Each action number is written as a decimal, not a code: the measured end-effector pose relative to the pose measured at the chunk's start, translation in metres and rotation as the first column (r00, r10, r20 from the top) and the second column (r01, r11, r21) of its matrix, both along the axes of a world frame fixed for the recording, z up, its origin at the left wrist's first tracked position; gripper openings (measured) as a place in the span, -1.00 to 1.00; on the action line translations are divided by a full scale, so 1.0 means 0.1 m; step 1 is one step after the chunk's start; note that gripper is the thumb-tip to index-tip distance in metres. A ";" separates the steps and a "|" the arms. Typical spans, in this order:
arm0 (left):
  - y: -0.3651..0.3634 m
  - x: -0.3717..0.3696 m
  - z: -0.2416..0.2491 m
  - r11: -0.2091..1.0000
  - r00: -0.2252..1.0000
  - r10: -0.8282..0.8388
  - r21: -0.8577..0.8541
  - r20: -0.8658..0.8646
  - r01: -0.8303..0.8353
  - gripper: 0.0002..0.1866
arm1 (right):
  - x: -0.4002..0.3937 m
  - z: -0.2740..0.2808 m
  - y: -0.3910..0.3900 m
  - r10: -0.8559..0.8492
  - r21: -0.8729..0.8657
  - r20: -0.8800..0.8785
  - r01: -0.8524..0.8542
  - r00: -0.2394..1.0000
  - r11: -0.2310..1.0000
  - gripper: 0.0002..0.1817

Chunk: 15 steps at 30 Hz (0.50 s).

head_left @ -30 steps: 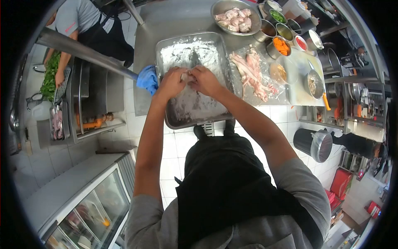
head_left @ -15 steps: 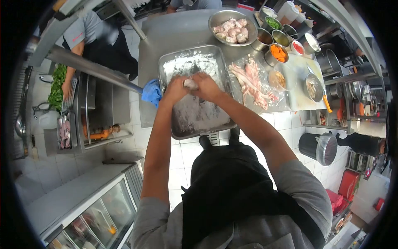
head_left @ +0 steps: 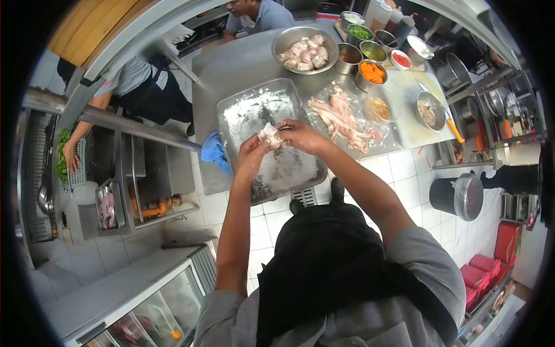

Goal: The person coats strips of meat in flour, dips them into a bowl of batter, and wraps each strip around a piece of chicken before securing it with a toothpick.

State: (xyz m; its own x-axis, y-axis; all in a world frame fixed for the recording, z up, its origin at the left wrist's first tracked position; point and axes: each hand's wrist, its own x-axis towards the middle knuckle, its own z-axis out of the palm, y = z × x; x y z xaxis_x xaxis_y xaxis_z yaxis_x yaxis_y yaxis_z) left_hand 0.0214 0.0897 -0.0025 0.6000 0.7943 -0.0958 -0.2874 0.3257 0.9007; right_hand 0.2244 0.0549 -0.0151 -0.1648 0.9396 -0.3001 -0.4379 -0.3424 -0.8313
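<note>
A flour-dusted piece of raw chicken [head_left: 270, 137] is held between my two hands, over the metal tray [head_left: 222, 124]. My left hand [head_left: 250, 156] grips it from the left with curled fingers. From the right, the fingers and thumb of my right hand [head_left: 300, 137] pinch its other side. White flour [head_left: 254, 110] covers much of the tray's bottom. Just right of the tray lie long strips of raw meat [head_left: 345, 118] on a plastic sheet. Beyond the tray stands a steel bowl [head_left: 333, 51] of similar floured pieces.
Steel pots with orange pieces [head_left: 372, 73] and chopped greens [head_left: 361, 32] stand at the back right. A cutting board [head_left: 411, 130] carries a small pan [head_left: 431, 111]. A blue cloth [head_left: 215, 151] hangs at the table's left edge. Co-workers are at the left [head_left: 130, 81] and back [head_left: 266, 14].
Both hands have lifted the chicken piece slightly and opened around it, so more of it shows. The camera view has shifted, and the person at the back is more visible.
</note>
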 end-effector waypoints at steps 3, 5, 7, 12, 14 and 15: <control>-0.19 0.11 -0.04 0.985 0.992 0.092 -0.153 0.084 -0.078 -0.71 | 0.08 -0.04 -0.13 -0.005 0.021 0.014 0.005 1.000 1.000 -0.69; -0.15 0.10 -0.52 0.963 0.971 0.161 -0.243 0.179 -0.115 -0.67 | 0.19 -0.10 -0.28 -0.109 0.259 0.220 0.050 0.969 0.965 -0.74; -0.33 0.26 -0.25 0.971 0.965 0.146 -0.218 0.216 -0.098 -0.69 | 0.32 -0.05 -0.37 -0.160 0.070 0.314 0.145 0.936 0.987 -0.79; -0.48 0.37 -0.06 0.935 0.961 0.244 -0.296 0.130 -0.198 -0.70 | 1.36 0.45 -0.84 -0.484 0.524 0.600 0.144 0.637 0.839 -0.87; -0.49 0.37 -0.04 0.925 0.953 0.291 -0.278 0.081 -0.259 -0.67 | 1.96 0.52 -0.89 -0.531 0.512 0.781 0.148 0.328 0.846 -0.88; -0.51 0.39 -0.01 0.923 0.952 0.296 -0.278 0.077 -0.265 -0.67 | 2.25 0.52 -0.91 -0.471 0.461 0.863 0.094 0.181 0.882 -0.85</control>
